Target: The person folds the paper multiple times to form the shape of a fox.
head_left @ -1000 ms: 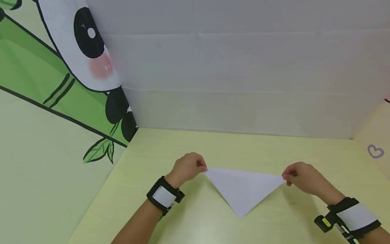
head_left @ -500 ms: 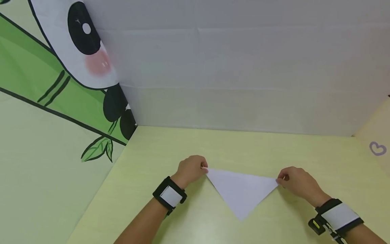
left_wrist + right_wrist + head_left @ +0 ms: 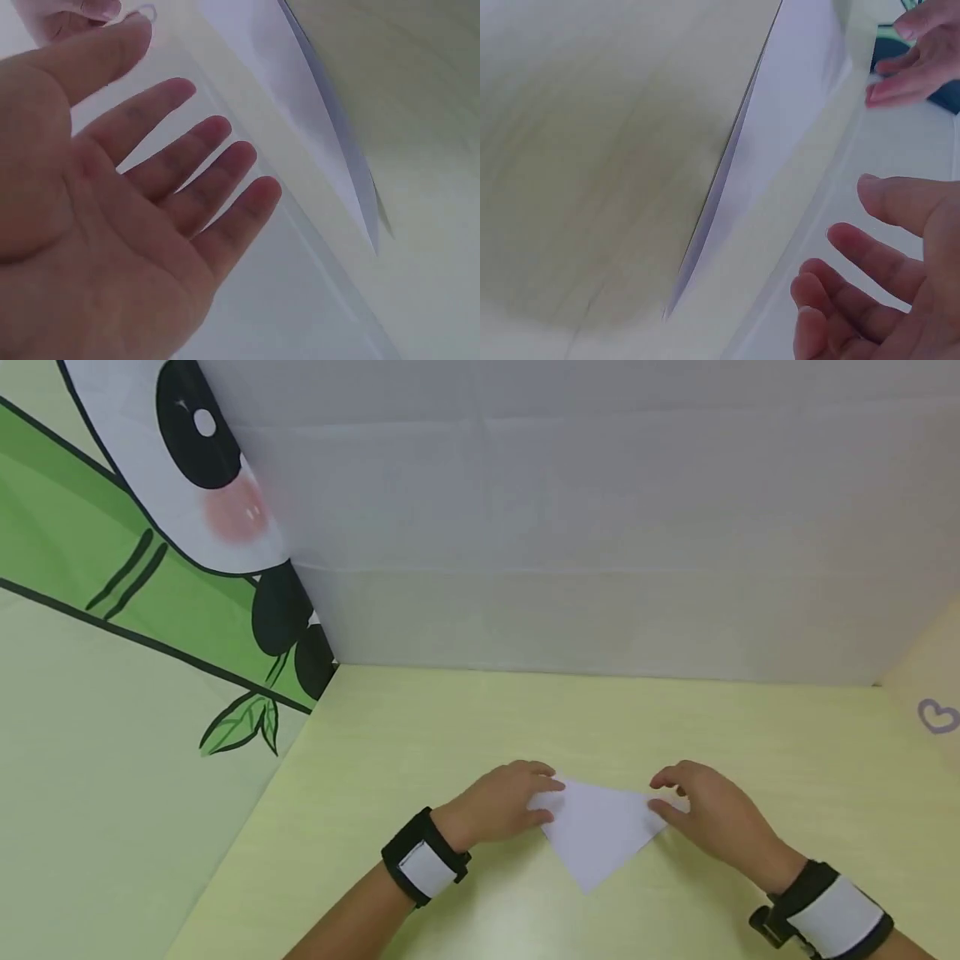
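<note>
At far left, a printed bamboo stalk [image 3: 45,510] decorates the surface beyond the left edge of the tabletop [image 3: 420,718]. A black left wristband [image 3: 426,867] encircles the left wrist. The left hand [image 3: 504,803] is spread, thumb apart from the fingers, and holds nothing.

The folded paper triangle [image 3: 600,831] is centrally located, well forward of the tabletop's back edge. Its long side runs left to right, roughly parallel to that edge; its apex points toward the person. Both wrist views show layers parted along an edge. Full contact with the tabletop cannot be confirmed.

In the head view, each hand overlaps one end of the triangle; neither is clearly nearer. The right hand [image 3: 716,814] holds nothing, thumb apart, fingers loosely bent. A right wristband [image 3: 836,914] follows; a heart drawing [image 3: 937,717] marks the far right.
</note>
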Demonstrator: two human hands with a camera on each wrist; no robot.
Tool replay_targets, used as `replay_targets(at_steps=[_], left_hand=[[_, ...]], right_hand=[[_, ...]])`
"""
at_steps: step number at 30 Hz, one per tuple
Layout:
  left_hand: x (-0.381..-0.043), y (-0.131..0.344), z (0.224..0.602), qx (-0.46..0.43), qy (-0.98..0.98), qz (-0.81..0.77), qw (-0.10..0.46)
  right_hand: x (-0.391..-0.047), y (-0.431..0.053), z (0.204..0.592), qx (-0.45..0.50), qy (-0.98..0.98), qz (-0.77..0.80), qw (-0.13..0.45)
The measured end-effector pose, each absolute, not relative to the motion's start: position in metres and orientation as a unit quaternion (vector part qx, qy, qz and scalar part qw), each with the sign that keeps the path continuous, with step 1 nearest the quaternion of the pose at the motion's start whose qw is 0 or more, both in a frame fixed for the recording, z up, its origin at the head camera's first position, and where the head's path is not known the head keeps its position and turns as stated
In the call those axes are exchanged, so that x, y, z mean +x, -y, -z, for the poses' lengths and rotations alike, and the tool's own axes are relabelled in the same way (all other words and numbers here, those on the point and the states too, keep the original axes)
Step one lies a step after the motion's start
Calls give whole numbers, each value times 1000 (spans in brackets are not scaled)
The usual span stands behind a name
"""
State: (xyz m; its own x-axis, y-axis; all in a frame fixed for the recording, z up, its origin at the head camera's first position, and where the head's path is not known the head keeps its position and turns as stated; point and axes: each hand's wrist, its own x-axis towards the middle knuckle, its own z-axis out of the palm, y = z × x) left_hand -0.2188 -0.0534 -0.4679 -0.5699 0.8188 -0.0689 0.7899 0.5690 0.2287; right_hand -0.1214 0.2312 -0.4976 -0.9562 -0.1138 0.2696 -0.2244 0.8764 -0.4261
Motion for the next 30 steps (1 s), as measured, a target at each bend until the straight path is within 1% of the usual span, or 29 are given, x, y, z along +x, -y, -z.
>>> replay_targets(at_steps=[2,5,9,12,17,25,30], left_hand=[[-211,49,472,489,-867,-40,93],[-201,46,479,488,-866,17,108],[-191,45,487,464,-875,40,134],[-186,45,489,464,-874,36,138],[-184,46,488,477,-870,41,117],[-190,45,489,497,-864,45,69],[-192,42,491,488,-869,41,72]], right_hand=[[-118,-210,499,121,961,-210,133],[-116,-186,507,147,965,-176,129],[-114,-171,519,137,974,-158,87],[-111,-170,525,126,978,-157,57],[-110,-172,529,125,978,-161,42],[-110,-173,532,128,979,-148,57],[-110,-173,533,128,980,-141,56]])
